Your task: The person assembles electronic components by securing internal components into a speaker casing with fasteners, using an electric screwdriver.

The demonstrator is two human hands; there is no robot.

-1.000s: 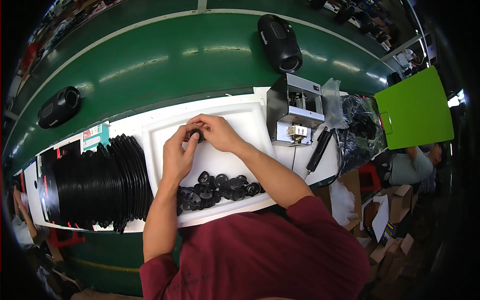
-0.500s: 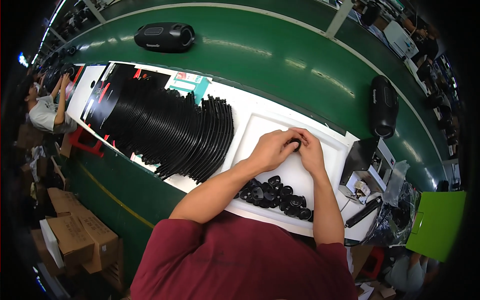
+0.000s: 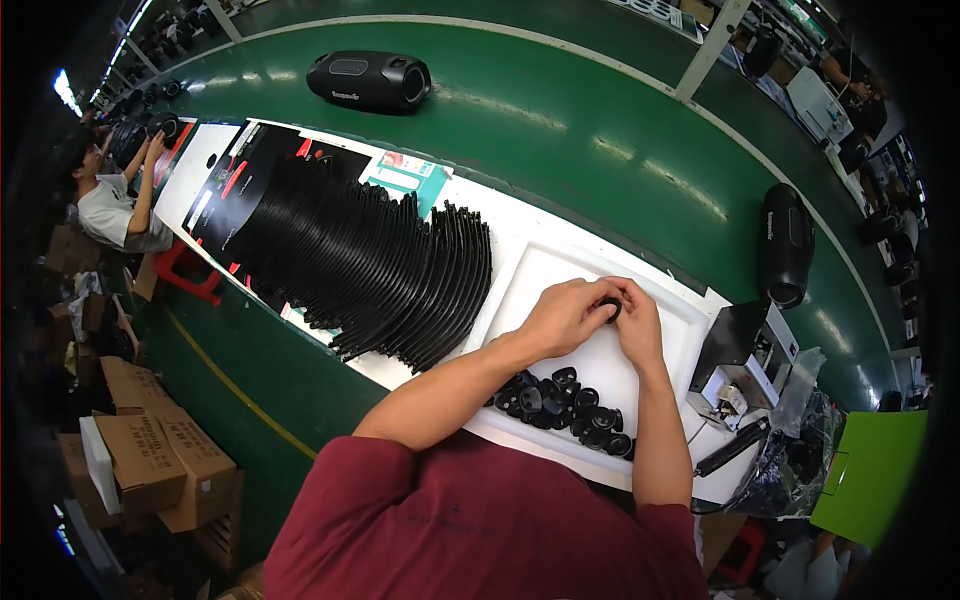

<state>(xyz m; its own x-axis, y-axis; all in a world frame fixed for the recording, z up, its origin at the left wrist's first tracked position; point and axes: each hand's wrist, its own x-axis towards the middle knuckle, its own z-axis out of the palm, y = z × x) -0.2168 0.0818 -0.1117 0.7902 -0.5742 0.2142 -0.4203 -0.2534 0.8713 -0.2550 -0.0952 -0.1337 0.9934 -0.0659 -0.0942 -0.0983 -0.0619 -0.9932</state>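
Observation:
Both of my hands meet over the white tray (image 3: 560, 262), fingers closed around one small black round cap-like part (image 3: 611, 309). My left hand (image 3: 563, 318) pinches it from the left, thumb on top. From the other side, my right hand (image 3: 640, 322) curls its fingers against the same part, which they partly cover. Several similar black round parts (image 3: 560, 400) lie heaped in the near side of the tray, between my forearms. Left of the tray, a thick stack of long black strips (image 3: 375, 275) spreads across the bench.
Two black cylindrical speakers (image 3: 368, 82) (image 3: 785, 245) sit on the green conveyor belt (image 3: 540, 110) beyond the bench. A metal-and-black device (image 3: 745, 350) and a black handheld tool (image 3: 732, 447) are right of the tray. Cardboard boxes (image 3: 150, 465) stand lower left; another person (image 3: 115, 205) works far left.
My view has shifted, so the scene sits further right and lower. The speakers have moved slightly rightward along the belt. Both hands still hold the small round part over the tray.

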